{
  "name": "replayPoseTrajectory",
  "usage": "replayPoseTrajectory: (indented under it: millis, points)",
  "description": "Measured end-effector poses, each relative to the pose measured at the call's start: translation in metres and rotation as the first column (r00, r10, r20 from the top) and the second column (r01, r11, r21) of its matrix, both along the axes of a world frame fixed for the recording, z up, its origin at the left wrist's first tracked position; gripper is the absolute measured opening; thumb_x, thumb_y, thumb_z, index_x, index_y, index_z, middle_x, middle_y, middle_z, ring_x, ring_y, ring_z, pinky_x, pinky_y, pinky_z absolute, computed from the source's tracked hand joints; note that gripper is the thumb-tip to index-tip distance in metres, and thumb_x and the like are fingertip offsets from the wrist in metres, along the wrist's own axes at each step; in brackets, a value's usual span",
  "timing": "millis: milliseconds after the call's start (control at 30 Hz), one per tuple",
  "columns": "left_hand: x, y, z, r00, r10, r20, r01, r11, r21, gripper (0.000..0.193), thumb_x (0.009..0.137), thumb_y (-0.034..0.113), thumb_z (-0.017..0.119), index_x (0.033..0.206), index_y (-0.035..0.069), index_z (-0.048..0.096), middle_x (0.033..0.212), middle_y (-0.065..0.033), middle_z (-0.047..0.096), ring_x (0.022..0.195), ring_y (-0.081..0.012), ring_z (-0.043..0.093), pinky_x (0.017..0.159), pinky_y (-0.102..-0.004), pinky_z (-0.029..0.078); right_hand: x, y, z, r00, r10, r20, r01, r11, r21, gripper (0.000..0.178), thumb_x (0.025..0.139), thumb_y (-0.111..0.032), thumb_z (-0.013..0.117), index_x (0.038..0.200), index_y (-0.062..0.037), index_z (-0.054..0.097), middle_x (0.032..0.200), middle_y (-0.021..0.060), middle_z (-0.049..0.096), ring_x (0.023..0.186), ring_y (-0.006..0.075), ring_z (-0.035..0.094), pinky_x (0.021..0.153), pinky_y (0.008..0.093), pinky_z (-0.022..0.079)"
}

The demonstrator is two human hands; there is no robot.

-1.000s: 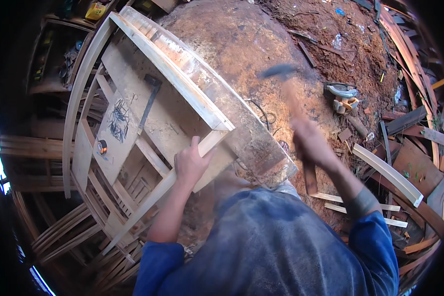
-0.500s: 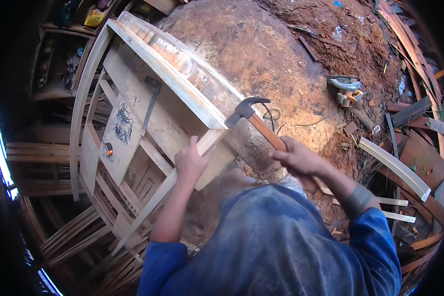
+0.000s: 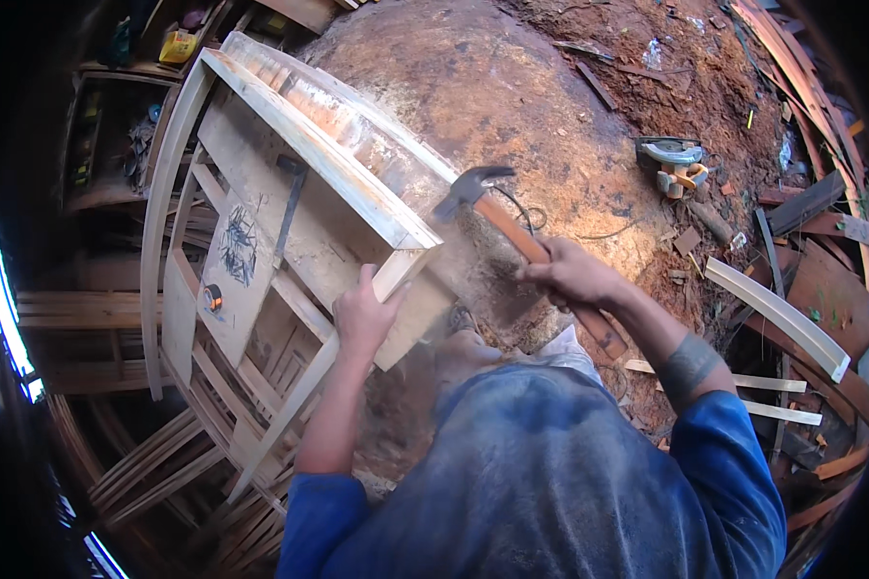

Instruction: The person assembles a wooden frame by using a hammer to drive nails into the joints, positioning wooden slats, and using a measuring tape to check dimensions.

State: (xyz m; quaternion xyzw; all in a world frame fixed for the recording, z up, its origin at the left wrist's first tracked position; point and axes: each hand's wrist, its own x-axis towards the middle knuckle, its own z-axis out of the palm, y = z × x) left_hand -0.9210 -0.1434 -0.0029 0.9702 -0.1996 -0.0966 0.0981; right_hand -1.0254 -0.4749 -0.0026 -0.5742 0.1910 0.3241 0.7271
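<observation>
A claw hammer (image 3: 510, 228) with a wooden handle and dark head is gripped in my right hand (image 3: 574, 280). Its head hangs just right of the corner of a pale wooden frame (image 3: 309, 138), apart from the wood. My left hand (image 3: 362, 317) is wrapped around the frame's near upright piece, just below that corner. On a board inside the frame lie a pile of nails (image 3: 238, 249) and a tape measure (image 3: 212, 297). A second hammer (image 3: 290, 212), dark all over, rests beside the nails.
A circular saw (image 3: 674, 166) sits on the dirt floor (image 3: 512, 87) at the right, with a cable nearby. Scrap boards and a curved pale moulding (image 3: 777, 317) lie along the right side. Stacked timber (image 3: 87, 311) and shelves (image 3: 116, 135) stand at the left.
The hammer head has come away from the frame's corner, to the right and slightly up. More of the handle's butt shows below my right hand. My left hand keeps its hold on the frame.
</observation>
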Motion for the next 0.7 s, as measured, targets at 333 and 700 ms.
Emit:
replayPoseTrajectory:
  millis: [333,700]
  points:
    - [-0.001,-0.006,0.007,0.999,0.039,-0.027,-0.038,0.999,0.013,0.049,0.081,0.045,0.079,0.105,0.006,0.062,0.084,-0.0214,0.072,0.081,-0.0421,0.070,0.070,-0.0501,0.055,-0.019,0.040,0.009,0.990,0.052,0.127,-0.041,0.996,-0.084,0.037,0.087,-0.012,0.060,0.119,0.0041,0.059,0.078,0.0054,0.061,0.059,0.0139,0.059,0.057,0.0300,0.051]
    - [-0.008,0.009,0.025,0.998,0.051,-0.043,-0.054,0.997,-0.062,0.057,0.081,0.047,0.076,0.122,0.010,0.061,0.107,-0.0169,0.071,0.100,-0.0381,0.068,0.086,-0.0509,0.052,-0.062,0.003,0.010,0.973,-0.230,-0.005,0.229,0.972,-0.059,0.015,0.086,-0.005,0.064,0.091,-0.0045,0.050,0.063,0.0024,0.052,0.045,0.0130,0.050,0.041,0.0307,0.044]
